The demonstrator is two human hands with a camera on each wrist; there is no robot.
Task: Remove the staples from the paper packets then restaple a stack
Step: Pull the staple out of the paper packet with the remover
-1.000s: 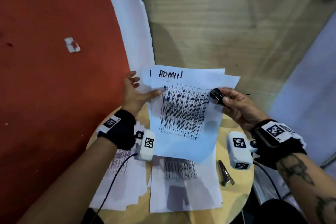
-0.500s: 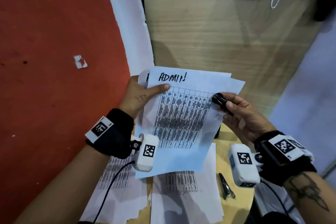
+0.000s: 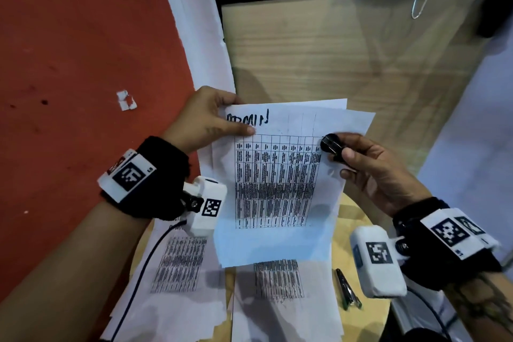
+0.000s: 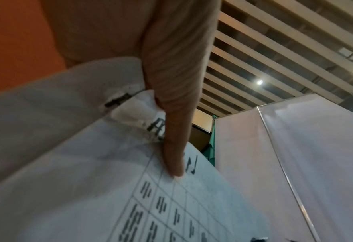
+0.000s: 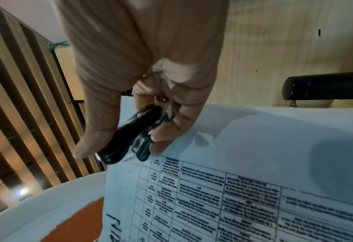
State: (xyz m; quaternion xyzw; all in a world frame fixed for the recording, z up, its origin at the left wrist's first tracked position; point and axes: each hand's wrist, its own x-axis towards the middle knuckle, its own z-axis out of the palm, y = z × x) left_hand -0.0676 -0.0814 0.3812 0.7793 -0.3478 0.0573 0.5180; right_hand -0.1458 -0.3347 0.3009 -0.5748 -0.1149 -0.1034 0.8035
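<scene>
I hold a paper packet [image 3: 277, 180] upright over the table; it bears a printed table and a handwritten heading. My left hand [image 3: 222, 119] pinches its top left corner, thumb [image 4: 171, 114] on the front and fingers behind. In the left wrist view a staple [image 4: 117, 101] sits in that crumpled corner of the packet [image 4: 88, 180]. My right hand [image 3: 347, 162] grips a black staple remover [image 3: 331, 146] against the packet's right edge. The right wrist view shows the staple remover [image 5: 130, 137] between thumb and fingers, beside the packet [image 5: 254, 147].
Two more stacks of printed sheets [image 3: 180, 266] [image 3: 280, 300] lie on the small round wooden table [image 3: 358, 230]. A slim metal tool [image 3: 347, 289] rests by the table's right edge. A wooden cabinet [image 3: 333, 50] stands behind, and a paper scrap [image 3: 126, 100] lies on the red floor.
My left hand has shifted its hold up to the packet's top left corner, its thumb now over the heading. The packet has risen a little. My right hand keeps the staple remover.
</scene>
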